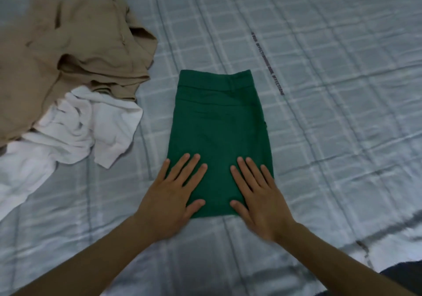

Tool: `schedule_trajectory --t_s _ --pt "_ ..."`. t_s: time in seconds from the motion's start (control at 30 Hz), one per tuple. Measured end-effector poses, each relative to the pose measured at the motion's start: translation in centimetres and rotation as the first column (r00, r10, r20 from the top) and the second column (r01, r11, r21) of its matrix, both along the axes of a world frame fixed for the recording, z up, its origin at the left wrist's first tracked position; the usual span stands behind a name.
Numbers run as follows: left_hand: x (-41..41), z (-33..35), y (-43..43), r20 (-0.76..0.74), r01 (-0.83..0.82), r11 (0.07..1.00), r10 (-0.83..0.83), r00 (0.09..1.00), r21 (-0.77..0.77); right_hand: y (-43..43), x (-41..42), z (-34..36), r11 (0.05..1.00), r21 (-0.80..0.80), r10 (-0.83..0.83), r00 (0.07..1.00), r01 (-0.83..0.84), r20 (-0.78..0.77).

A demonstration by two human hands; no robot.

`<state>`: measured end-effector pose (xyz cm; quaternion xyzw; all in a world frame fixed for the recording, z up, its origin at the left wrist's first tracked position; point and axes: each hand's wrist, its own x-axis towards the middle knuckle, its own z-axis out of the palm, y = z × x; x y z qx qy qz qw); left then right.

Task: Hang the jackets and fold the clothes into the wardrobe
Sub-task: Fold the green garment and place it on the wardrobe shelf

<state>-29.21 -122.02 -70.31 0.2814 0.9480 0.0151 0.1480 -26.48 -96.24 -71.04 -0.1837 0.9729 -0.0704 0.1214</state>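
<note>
Both bare forearms come in from the near edge of the bed cover (319, 72); the left hand (170, 201) lies flat and fully open, fingers spread, on the near left part of the folded green trousers (219, 131); the right hand (258, 201) lies the same way on the near right part, palm down, gripping nothing; the two thumbs point toward each other with green cloth between them. Green trousers are folded into a long rectangle at the middle of the cover, waistband at the far end, near edge under the palms; their sides are straight and apart from other clothes. Toward the left edge lies a crumpled beige garment (68, 56), and a white garment (86, 124) touches it on the near side; to the right of the trousers the checked cover is open, only a line of printed letters (268, 65) runs there.
</note>
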Motion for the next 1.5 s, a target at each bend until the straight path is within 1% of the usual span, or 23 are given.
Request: schedule_trajectory --t_s 0.07,0.17,0.23,0.37,0.43,0.5,0.63,0.77,0.83,0.9,1.0,1.07,1.13,1.2,1.27,1.33,1.4,1.5 --pt "-0.1 0.5 0.0 0.007 0.003 1.0 -0.003 1.0 0.003 0.3 0.0 0.0 1.0 -0.008 0.012 1.0 -0.012 -0.006" --pt "0.3 1.5 -0.1 0.015 0.093 0.995 -0.093 0.996 -0.022 0.9 0.4 0.7 0.996 -0.054 0.072 0.997 -0.07 0.029" --pt "0.9 1.6 -0.7 0.005 0.123 0.992 -0.123 0.992 0.002 1.2 1.2 1.2 0.993 -0.098 0.067 0.998 -0.065 0.012" --pt "0.8 1.3 -0.7 -0.062 0.072 0.994 -0.067 0.996 0.084 1.2 1.2 1.1 0.987 -0.162 -0.009 0.993 -0.01 -0.12" --pt "0.3 1.6 -0.3 -0.103 0.04 0.979 -0.019 0.994 0.2 1.0 0.4 1.1 0.976 -0.214 -0.072 0.982 0.033 -0.174" --pt "-0.8 2.8 -0.4 -0.143 -0.003 0.945 0.052 0.988 0.328 0.9 -1.0 2.4 0.947 -0.313 -0.14 0.969 0.07 -0.205" --pt "-4.5 6.3 -1.0 -0.199 -0.082 0.907 0.178 0.964 0.414 1.3 -5.1 6.1 0.874 -0.466 -0.261 0.943 0.14 -0.206" --pt "-9.9 8.9 -0.8 -0.218 -0.146 0.894 0.257 0.941 0.424 1.5 -11.3 8.5 0.803 -0.564 -0.35 0.919 0.193 -0.184" --pt "-13.2 9.5 -0.4 -0.239 -0.149 0.887 0.274 0.932 0.438 1.6 -14.7 9.3 0.764 -0.603 -0.389 0.909 0.23 -0.146" --pt "-16.6 9.3 0.0 -0.259 -0.157 0.881 0.295 0.92 0.446 1.8 -18.0 9.5 0.73 -0.615 -0.432 0.899 0.299 -0.075" --pt "-21.4 7.5 0.9 -0.294 -0.235 0.873 0.38 0.877 0.428 2.1 -22.4 8.2 0.715 -0.561 -0.479 0.877 0.416 0.039" --pt "-23.3 6.2 1.7 -0.332 -0.271 0.875 0.415 0.847 0.402 2.1 -24.2 7.0 0.739 -0.486 -0.52 0.854 0.466 0.027" --pt "-23.5 5.2 2.9 -0.363 -0.222 0.887 0.379 0.851 0.405 1.6 -24.6 6.4 0.793 -0.461 -0.47 0.881 0.397 -0.051" --pt "-22.4 4.4 4.3 -0.341 -0.141 0.899 0.297 0.892 0.414 0.4 -23.8 5.9 0.869 -0.428 -0.321 0.94 0.246 -0.111" --pt "-20.9 3.4 5.3 -0.256 -0.121 0.937 0.211 0.943 0.327 -0.7 -22.5 4.7 0.946 -0.309 -0.147 0.98 0.099 -0.137" --pt "-20.2 2.1 5.3 -0.168 -0.119 0.975 0.151 0.974 0.188 -1.1 -21.7 2.9 0.986 -0.165 -0.028 0.996 0.013 -0.085" --pt "-20.7 0.8 4.9 -0.13 -0.09 0.988 0.107 0.986 0.126 -1.0 -21.9 1.1 0.996 -0.085 0.001 0.998 -0.005 -0.057" --pt "-22.0 -0.2 4.7 -0.095 -0.069 0.992 0.079 0.992 0.104 -1.0 -23.1 0.1 0.998 -0.056 -0.008 0.999 0.005 -0.048"
